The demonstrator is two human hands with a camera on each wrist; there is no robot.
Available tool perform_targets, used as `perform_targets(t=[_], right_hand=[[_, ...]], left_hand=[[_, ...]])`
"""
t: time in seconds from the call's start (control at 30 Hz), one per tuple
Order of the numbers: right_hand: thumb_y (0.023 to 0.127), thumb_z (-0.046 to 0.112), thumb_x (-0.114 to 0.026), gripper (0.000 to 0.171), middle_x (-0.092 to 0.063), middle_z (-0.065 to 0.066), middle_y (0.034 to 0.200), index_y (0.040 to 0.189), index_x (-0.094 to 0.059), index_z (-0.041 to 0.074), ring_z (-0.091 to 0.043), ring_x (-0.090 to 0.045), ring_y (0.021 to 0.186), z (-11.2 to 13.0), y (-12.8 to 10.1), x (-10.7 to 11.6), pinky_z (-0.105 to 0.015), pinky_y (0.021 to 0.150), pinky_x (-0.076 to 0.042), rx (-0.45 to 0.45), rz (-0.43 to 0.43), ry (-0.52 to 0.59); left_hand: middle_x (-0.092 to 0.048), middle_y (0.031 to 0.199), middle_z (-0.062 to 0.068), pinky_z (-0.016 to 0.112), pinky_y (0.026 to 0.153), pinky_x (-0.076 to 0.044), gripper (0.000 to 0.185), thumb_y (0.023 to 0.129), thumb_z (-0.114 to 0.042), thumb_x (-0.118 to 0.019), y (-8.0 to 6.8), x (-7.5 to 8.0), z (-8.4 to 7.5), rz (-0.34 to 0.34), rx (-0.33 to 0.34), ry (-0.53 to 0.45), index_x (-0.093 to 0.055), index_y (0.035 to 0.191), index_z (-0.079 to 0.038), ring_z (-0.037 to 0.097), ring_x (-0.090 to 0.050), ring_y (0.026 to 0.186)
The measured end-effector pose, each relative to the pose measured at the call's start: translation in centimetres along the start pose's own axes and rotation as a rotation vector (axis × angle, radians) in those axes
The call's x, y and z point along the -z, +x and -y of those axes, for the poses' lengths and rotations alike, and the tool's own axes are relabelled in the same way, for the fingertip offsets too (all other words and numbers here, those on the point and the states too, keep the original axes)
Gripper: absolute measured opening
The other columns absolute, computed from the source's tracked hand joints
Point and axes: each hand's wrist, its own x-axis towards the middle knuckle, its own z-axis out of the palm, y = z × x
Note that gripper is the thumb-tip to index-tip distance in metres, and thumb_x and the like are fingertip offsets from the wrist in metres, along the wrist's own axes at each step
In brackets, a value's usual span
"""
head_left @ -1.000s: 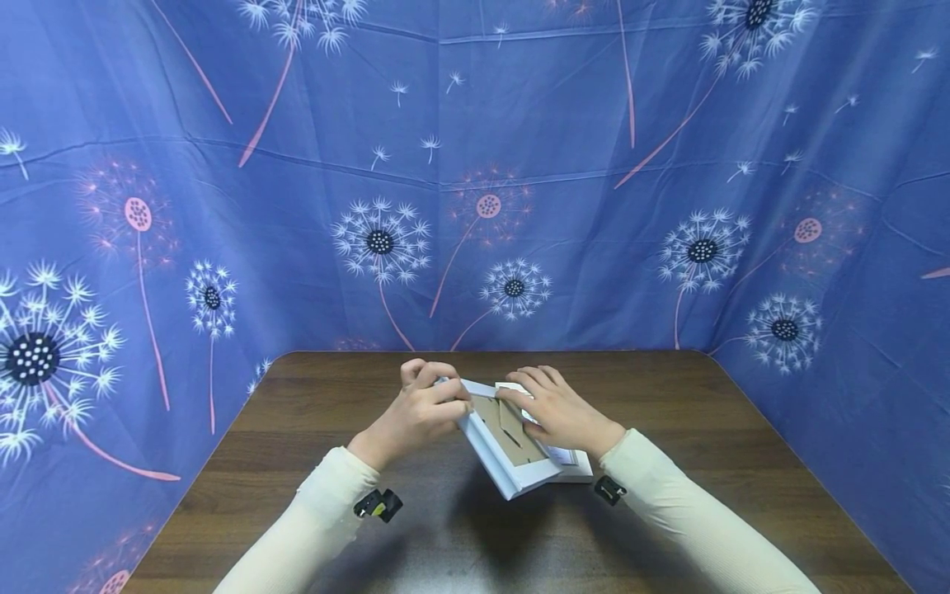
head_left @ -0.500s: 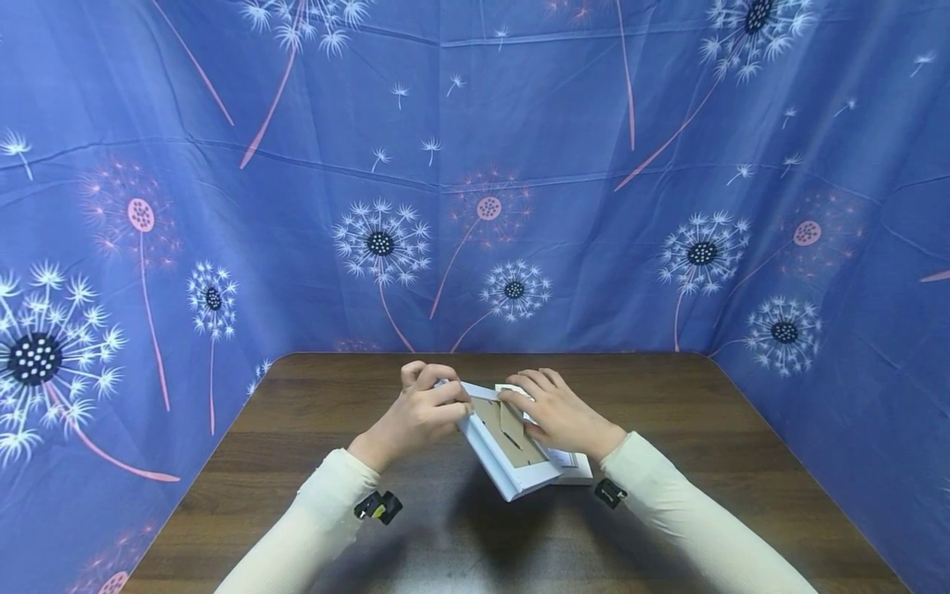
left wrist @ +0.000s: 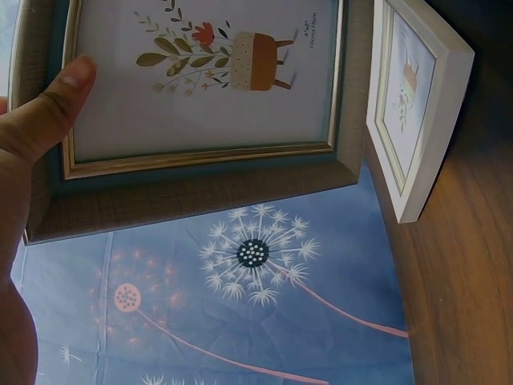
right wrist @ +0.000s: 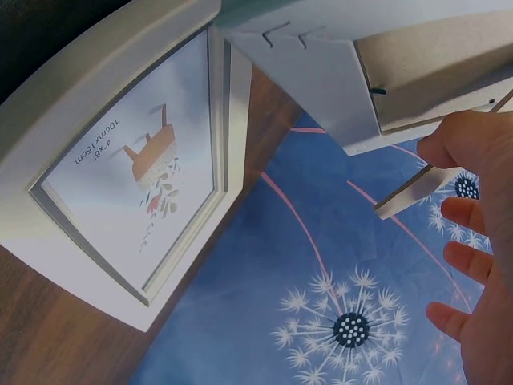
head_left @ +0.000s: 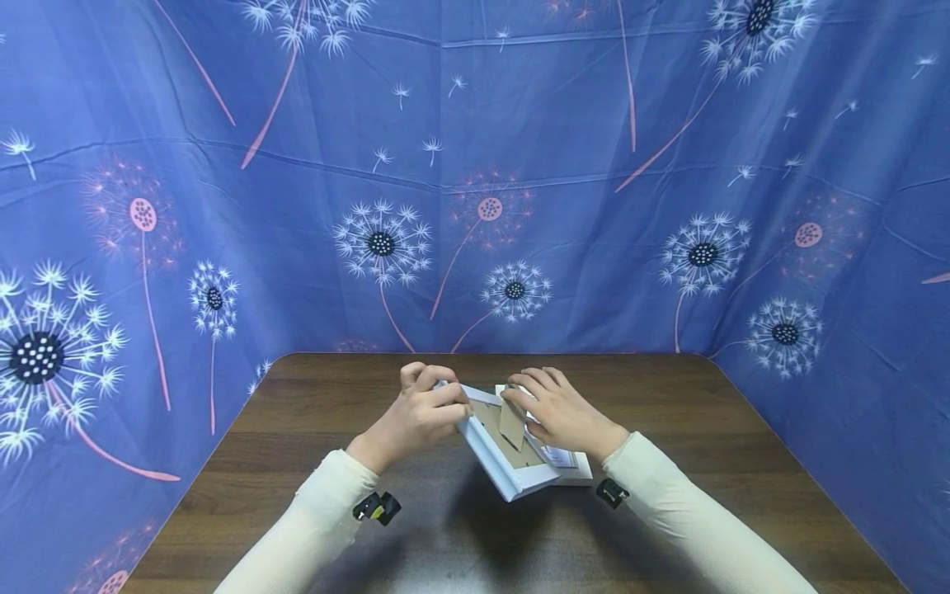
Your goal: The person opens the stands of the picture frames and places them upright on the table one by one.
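A picture frame [head_left: 486, 458] is held tilted above the table, its brown backboard toward the head camera. My left hand [head_left: 423, 408] grips its upper left edge. In the left wrist view the thumb [left wrist: 68, 92] lies on the front of the frame [left wrist: 200, 192], whose grey-brown and gold border surrounds a printed potted plant. My right hand [head_left: 564, 419] is at the back, pinching the easel leg [head_left: 512, 425] with thumb and forefinger. That leg [right wrist: 413, 192] stands out at an angle from the backboard [right wrist: 441, 80] in the right wrist view; the other fingers are bent, apart from it.
A second, white picture frame [head_left: 577, 472] is on the wooden table [head_left: 356, 544], right behind the held one. Its printed front [right wrist: 104, 188] shows in the right wrist view. A blue dandelion-patterned cloth [head_left: 594, 206] hangs round the table's back and sides.
The easel leg has swung further out from the backboard, with my right hand shifting slightly right. My left hand and the held picture frame stay almost still.
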Motion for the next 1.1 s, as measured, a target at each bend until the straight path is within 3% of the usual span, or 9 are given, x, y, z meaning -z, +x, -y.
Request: perform_targets(t=[0.47,1.1], right_hand=[[0.073,0.013,-0.078,0.058,-0.058,-0.010,0.128,0.127,-0.059,0.012,-0.035,-0.051,0.121,-0.25,0.07,0.21,-0.052,0.098,-0.040,-0.015,-0.033,-0.016],[0.075,0.015,-0.080,0.056,-0.058,-0.011,0.128,0.127,-0.059,0.013,-0.034,-0.050,0.121,-0.33,0.12,0.43,-0.052,0.099,-0.040,-0.030,-0.021,-0.005]], left_hand=[[-0.059,0.084,-0.009,0.046,0.084,-0.030,0.013,0.074,-0.012,-0.072,0.00,-0.02,-0.01,-0.018,-0.015,0.029,-0.061,0.077,-0.019,0.019,-0.053,0.093],[-0.057,0.084,-0.009,0.046,0.083,-0.030,0.015,0.075,-0.006,-0.064,-0.03,0.35,0.00,0.027,-0.015,0.062,-0.061,0.077,-0.020,0.019,-0.051,0.093]])
